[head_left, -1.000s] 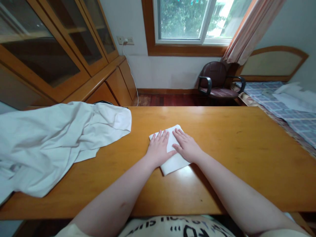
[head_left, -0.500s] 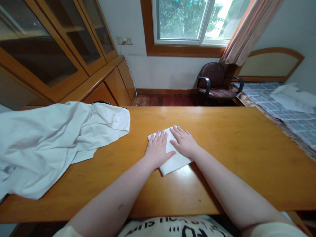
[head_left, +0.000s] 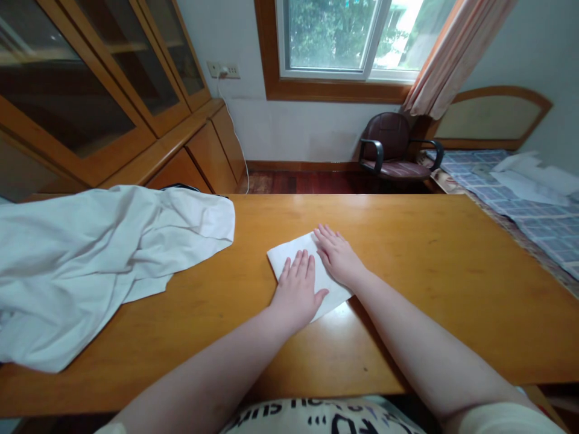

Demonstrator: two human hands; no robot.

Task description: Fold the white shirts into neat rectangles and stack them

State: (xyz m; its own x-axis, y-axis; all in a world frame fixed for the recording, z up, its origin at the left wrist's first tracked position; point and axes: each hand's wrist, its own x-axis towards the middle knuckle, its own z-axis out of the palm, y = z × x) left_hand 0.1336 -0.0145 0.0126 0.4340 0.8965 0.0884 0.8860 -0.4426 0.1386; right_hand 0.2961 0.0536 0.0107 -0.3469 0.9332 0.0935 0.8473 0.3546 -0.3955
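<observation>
A folded white cloth lies flat near the middle of the wooden table. My left hand rests palm down on its lower left part, fingers stretched out and thumb apart. Along the cloth's right edge lies my right hand, also flat, its fingertips at the top corner. Neither hand grips anything. Parts of the cloth are hidden beneath both palms.
A large crumpled white cloth covers the table's left side, with a dark item partly hidden behind it. Beyond the table stand a glass-door cabinet, an armchair and a bed.
My left hand has slid slightly right and toward me over the folded cloth, uncovering its upper left corner. My right hand stays on the right edge, its fingers closer together.
</observation>
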